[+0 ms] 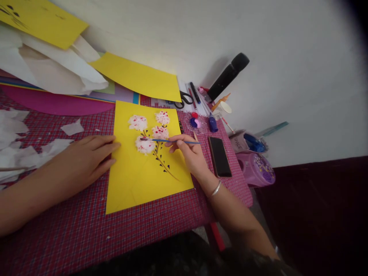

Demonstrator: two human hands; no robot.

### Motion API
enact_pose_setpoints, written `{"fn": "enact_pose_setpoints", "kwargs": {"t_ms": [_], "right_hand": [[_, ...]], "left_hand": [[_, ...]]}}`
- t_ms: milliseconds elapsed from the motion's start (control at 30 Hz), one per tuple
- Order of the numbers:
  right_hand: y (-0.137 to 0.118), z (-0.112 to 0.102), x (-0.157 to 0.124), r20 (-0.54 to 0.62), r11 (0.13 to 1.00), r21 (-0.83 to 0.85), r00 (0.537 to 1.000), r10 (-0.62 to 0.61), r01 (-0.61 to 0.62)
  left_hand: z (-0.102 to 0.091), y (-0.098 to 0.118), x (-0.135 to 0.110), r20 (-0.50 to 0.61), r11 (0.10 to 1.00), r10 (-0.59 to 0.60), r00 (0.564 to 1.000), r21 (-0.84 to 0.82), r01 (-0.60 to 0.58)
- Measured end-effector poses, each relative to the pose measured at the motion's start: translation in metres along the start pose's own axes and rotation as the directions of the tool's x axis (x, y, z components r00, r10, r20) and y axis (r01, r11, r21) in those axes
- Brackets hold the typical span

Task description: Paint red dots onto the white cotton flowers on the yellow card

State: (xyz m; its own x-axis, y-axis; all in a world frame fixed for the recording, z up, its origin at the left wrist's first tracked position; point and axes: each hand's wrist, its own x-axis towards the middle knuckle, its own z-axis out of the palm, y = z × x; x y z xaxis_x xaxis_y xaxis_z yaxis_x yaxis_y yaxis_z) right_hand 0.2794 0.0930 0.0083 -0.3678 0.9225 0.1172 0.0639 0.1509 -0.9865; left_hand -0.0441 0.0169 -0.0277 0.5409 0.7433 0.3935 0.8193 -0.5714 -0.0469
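Observation:
A yellow sheet of paper (129,180) lies on the checked tablecloth. On it are several white fluffy blossoms (138,122) flecked with red, above a brown painted stem (166,168) with small dark leaves. My right hand (189,151) pinches a thin blue paintbrush (163,141), its bristle end at the lower left blossom (145,145). Flat beside the sheet rests my left hand (93,159), fingers stretched out with the tips on the paper's left edge. A paint palette (198,122) with red, dark blue and pink paint sits beyond my right hand.
A phone (220,157) lies right of the paper, with a small blue paint bottle (212,123) behind it. White paper scraps (17,130) cover the left side. Scissors (184,99), a black bottle (227,76) and more yellow sheets (143,76) stand along the wall. A purple mug (255,170) is at the right.

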Motion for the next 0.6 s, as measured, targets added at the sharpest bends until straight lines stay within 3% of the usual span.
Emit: {"fn": "enact_pose_setpoints", "kwargs": {"t_ms": [167, 400, 600], "right_hand": [[0.001, -0.005, 0.003, -0.215, 1.0, 0.02, 0.977, -0.003, 0.007], [0.001, 0.008, 0.0, -0.062, 0.997, 0.057, 0.997, 0.055, -0.051], [0.002, -0.003, 0.005, -0.21, 0.997, 0.031, 0.974, 0.081, -0.076]], "left_hand": [[0.002, 0.0, -0.003, 0.046, 0.997, -0.064, 0.997, -0.033, 0.066], [0.003, -0.003, -0.004, 0.141, 0.987, -0.133, 0.981, -0.067, 0.143], [0.002, -0.002, -0.001, 0.088, 0.995, -0.086, 0.992, -0.043, 0.09]]}}
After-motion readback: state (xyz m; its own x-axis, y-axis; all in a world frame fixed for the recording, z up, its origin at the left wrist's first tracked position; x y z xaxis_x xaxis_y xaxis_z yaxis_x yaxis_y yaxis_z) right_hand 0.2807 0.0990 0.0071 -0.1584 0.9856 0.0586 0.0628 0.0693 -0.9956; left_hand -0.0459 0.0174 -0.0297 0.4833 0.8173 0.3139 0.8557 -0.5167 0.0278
